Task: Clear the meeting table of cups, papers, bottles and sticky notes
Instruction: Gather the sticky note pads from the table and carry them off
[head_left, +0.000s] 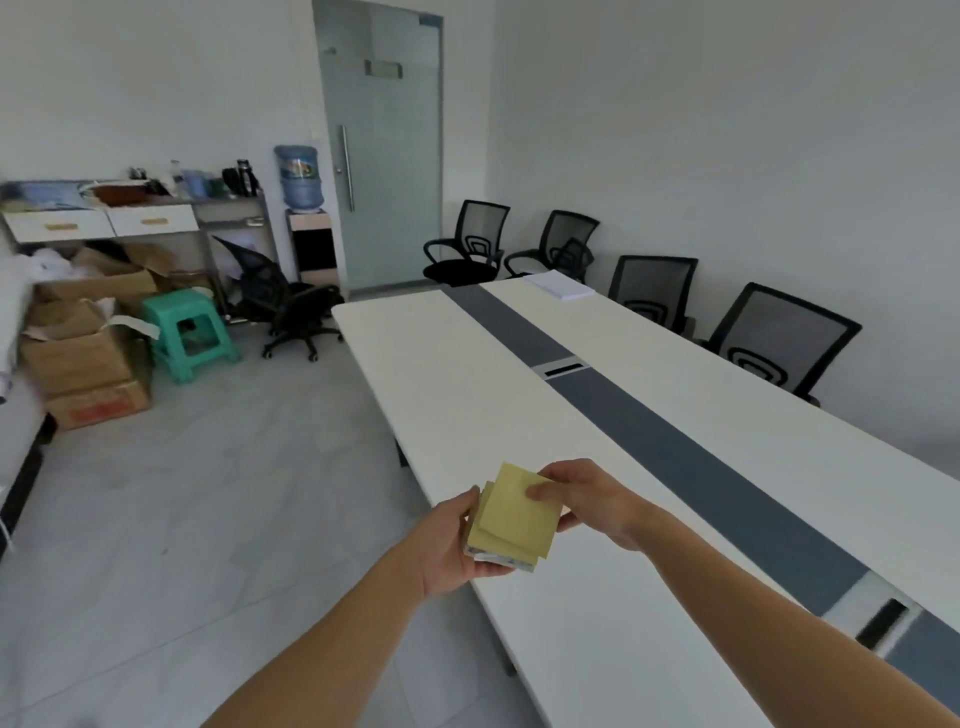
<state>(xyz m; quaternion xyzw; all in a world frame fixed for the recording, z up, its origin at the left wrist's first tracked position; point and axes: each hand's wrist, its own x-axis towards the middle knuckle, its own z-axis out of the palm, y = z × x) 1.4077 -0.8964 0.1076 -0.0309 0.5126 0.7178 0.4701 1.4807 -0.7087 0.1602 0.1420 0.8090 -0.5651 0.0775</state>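
Note:
A stack of yellow sticky notes (511, 519) is held over the near left edge of the long white meeting table (467, 395). My left hand (457, 551) cups the stack from below and from the left. My right hand (587, 501) pinches the top sheet at its right corner, thumb on top. A pile of white papers (560, 285) lies at the far end of the table, to the right of the grey centre strip (675, 441).
Several black mesh chairs (779, 338) line the right wall. On the floor at the left are cardboard boxes (85, 358), a green stool (189, 332) and a tipped office chair (283, 306). A sideboard (130, 218), a water dispenser (306, 218) and a glass door (384, 150) stand at the back.

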